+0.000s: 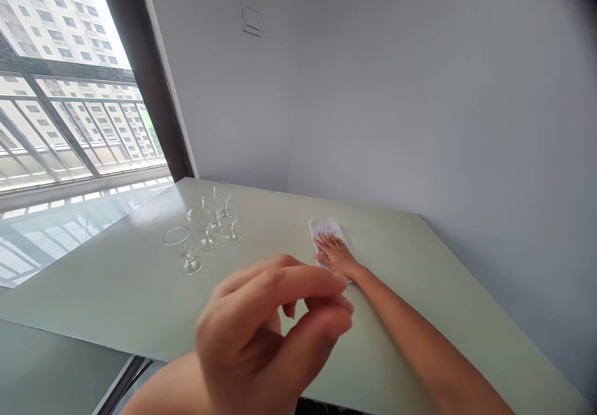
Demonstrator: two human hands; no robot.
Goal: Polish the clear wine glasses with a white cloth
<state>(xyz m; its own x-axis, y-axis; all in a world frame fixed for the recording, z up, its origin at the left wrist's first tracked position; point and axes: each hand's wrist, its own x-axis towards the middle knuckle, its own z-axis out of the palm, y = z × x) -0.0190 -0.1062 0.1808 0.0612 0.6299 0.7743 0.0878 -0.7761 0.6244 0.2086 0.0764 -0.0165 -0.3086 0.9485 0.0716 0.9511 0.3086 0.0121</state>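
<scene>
My right hand lies flat with spread fingers on a white cloth on the table. It presses the cloth from above, and part of the cloth is hidden under the palm. Close to the camera, my left hand is raised above the table's near part. Its fingers are curled and the thumb meets the fingertips, with nothing visible between them. Several clear stemmed glasses stand upright in a group at the left, apart from both hands; the nearest glass is closest to my left hand.
The pale green table has its far side by a grey wall. A light switch is on the wall. At the left, a large window with a railing outside faces a tall building.
</scene>
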